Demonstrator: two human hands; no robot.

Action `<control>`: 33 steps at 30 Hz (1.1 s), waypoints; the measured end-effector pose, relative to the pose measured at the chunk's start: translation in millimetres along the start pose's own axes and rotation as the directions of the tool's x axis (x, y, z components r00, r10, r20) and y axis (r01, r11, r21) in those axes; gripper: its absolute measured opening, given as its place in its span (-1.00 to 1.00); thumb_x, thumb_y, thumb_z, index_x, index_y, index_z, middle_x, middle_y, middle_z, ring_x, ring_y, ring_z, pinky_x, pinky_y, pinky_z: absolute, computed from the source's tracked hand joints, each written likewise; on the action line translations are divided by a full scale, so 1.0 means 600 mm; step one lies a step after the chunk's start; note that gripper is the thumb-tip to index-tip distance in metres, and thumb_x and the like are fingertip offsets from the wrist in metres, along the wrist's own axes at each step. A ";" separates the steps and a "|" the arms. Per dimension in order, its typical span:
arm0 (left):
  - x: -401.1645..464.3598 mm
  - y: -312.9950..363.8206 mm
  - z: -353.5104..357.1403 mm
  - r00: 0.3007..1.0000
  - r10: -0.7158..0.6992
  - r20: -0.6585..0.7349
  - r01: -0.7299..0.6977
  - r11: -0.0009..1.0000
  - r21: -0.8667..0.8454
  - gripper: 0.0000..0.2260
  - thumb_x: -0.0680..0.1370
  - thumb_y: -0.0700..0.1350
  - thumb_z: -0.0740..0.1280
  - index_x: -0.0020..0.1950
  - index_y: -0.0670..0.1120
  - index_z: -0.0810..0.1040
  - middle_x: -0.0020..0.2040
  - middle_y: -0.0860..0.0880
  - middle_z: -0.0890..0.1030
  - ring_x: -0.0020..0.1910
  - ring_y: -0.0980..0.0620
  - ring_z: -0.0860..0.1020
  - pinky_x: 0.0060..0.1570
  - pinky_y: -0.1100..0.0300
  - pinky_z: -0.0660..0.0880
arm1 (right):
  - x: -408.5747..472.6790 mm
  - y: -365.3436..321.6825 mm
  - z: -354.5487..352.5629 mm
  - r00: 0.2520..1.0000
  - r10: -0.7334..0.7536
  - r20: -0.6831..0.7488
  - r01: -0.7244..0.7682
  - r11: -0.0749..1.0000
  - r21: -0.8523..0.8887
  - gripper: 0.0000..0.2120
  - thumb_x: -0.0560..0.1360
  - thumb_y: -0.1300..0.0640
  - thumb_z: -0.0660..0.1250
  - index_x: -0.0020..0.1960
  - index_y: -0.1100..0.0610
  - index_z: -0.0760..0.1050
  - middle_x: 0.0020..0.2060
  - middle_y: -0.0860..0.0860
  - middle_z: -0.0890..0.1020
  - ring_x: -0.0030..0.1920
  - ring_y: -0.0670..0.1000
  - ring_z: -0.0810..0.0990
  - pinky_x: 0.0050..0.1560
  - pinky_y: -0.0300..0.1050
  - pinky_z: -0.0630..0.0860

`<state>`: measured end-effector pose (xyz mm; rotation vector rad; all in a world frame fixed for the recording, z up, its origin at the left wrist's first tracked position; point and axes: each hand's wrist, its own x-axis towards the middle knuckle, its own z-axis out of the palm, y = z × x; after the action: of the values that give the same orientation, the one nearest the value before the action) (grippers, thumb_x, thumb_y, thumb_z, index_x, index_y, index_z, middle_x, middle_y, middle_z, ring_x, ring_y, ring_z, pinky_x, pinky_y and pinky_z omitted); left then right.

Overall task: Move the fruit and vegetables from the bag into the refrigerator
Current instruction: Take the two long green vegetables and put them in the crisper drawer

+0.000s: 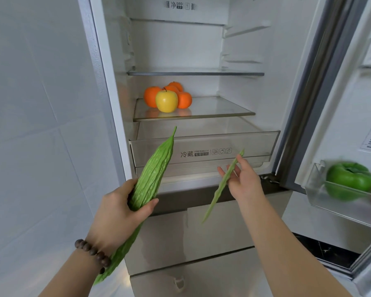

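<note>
- While the refrigerator (201, 50) stands open, the left hand (116, 213) wraps a bitter gourd (150, 181).
- Right hand (242, 181) pinches a long green bean pod (221, 185) before the crisper drawer (255, 146).
- Oranges (151, 96) and a yellow apple (166, 101) sit on the glass shelf (219, 108).

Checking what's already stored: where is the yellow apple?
In the head view, the yellow apple sits on the fridge's lower glass shelf, left side, in front of the oranges.
</note>
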<state>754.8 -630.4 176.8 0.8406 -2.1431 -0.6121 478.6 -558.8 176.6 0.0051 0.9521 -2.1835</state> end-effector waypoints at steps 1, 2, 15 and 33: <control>-0.004 -0.002 -0.003 1.000 0.002 0.000 -0.002 1.000 -0.003 -0.73 0.41 0.06 0.45 0.06 0.07 0.51 -0.30 0.13 0.59 -0.28 0.22 0.55 -0.33 0.43 0.43 | -0.006 0.000 0.002 1.000 -0.003 0.007 0.003 1.000 -0.019 -0.88 0.50 0.13 0.35 0.01 0.13 0.48 0.22 0.14 0.43 0.23 0.14 0.44 0.12 0.23 0.53; -0.009 -0.004 -0.006 1.000 0.003 0.000 -0.003 1.000 -0.006 -0.72 0.41 0.06 0.45 0.07 0.07 0.51 -0.29 0.13 0.59 -0.27 0.22 0.55 -0.33 0.43 0.42 | -0.014 0.001 0.004 1.000 -0.007 0.023 0.008 0.999 -0.035 -0.87 0.50 0.13 0.35 0.02 0.13 0.49 0.21 0.13 0.43 0.24 0.13 0.44 0.13 0.24 0.52; 0.008 0.031 -0.048 0.996 0.068 -0.057 -0.069 0.997 -0.023 -0.76 0.39 0.02 0.47 0.01 0.05 0.53 -0.33 0.11 0.57 -0.29 0.17 0.54 -0.34 0.37 0.42 | -0.113 -0.094 0.116 0.570 -0.395 0.720 0.814 0.156 -0.559 -0.77 0.44 0.13 0.40 0.09 -0.03 0.59 -0.11 -0.08 0.62 -0.10 -0.10 0.56 -0.07 -0.22 0.49; 0.074 0.051 -0.021 0.951 -0.091 -0.294 0.133 0.983 0.126 -0.75 0.38 -0.02 0.48 0.01 0.05 0.55 -0.38 0.11 0.58 -0.38 0.18 0.54 -0.38 0.39 0.42 | 0.166 -0.038 0.260 0.402 0.563 0.722 0.902 -0.380 -0.206 -0.71 0.41 0.12 0.44 0.12 0.11 0.57 -0.16 0.00 0.51 -0.18 -0.01 0.47 -0.21 -0.21 0.34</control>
<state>730.5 -643.8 224.4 1.0683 -1.8998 -0.3668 434.3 -709.9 276.0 -2.4179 1.8417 -0.2179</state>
